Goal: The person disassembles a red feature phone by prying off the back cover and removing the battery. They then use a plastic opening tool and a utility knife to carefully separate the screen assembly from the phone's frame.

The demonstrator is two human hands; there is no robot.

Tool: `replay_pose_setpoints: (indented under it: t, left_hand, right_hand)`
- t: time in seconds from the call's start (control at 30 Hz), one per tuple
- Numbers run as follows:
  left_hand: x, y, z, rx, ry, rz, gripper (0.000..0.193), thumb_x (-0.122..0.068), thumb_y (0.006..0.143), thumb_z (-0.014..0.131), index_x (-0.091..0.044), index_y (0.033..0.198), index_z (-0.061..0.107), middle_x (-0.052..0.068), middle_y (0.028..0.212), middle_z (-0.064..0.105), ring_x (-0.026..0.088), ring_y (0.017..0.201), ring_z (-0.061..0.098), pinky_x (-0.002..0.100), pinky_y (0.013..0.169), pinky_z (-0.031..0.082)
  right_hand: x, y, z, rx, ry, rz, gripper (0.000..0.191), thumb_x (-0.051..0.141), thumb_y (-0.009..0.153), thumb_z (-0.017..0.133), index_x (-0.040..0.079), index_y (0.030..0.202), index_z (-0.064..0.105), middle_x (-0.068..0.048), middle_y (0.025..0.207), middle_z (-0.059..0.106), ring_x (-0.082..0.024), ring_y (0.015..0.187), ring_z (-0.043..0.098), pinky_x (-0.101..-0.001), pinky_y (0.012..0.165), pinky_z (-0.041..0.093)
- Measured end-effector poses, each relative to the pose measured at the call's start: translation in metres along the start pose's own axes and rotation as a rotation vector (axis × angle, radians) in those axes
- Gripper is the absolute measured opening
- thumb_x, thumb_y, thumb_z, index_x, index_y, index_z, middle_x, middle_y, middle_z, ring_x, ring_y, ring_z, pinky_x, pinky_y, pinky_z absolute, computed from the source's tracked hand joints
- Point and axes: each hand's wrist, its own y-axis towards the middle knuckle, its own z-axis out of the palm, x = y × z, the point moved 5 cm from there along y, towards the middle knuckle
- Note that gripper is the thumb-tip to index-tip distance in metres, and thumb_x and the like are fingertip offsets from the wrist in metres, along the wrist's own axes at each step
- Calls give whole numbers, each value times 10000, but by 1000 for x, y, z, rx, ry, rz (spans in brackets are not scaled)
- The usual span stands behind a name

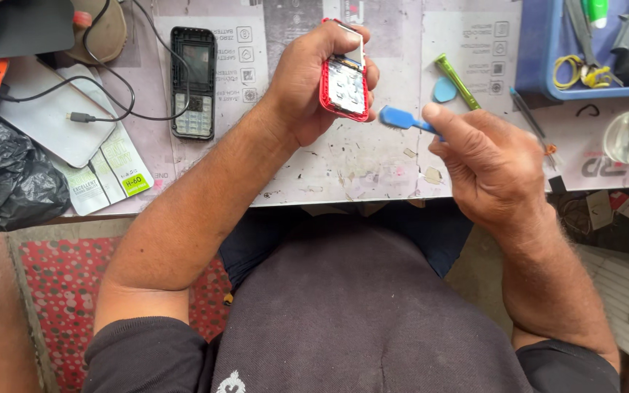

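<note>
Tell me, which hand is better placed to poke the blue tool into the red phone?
The right hand: it grips the blue plastic pry tool, tip beside the red phone casing that the left hand holds.

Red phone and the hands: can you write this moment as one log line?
left hand: grips opened red phone above table | right hand: holds blue pry tool, tip beside phone | black phone: lying on table

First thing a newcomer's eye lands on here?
The red phone, opened with its keypad board exposed, held up in the left hand at centre top. Right beside it, the right hand grips a blue pry tool whose flat tip sits just short of the phone's lower edge. Further left, a black phone frame lies flat on the work mat.
</note>
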Motion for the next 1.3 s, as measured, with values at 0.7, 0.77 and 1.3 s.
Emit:
replay_pose_setpoints:
  t: [0.7,0.77,1.3]
  left_hand:
    - [2,9,-3,148,83,101,394,-139,938,509,45,1286,486,220,845,659,222,705,643,400,620,589]
    - [2,9,-2,154,78,112,381,-142,940,501,44,1272,494,229,831,662,228,681,640,389,610,584]
    - [-5,3,1,210,152,187,377,-153,971,477,-3,1317,472,206,879,663,200,730,648,368,640,590]
  right_hand:
    - [-4,17,21,-49,-131,-124,355,-13,1096,727,65,1429,633,-109,951,719,-176,771,697,-295,605,557]
    - [-7,14,23,-54,-123,-138,329,-15,1111,708,57,1424,636,-108,946,724,-171,762,698,-286,586,549]
    - [6,6,28,-55,-60,-31,356,23,1047,784,38,1379,655,-120,924,693,-205,719,668,-329,595,519]
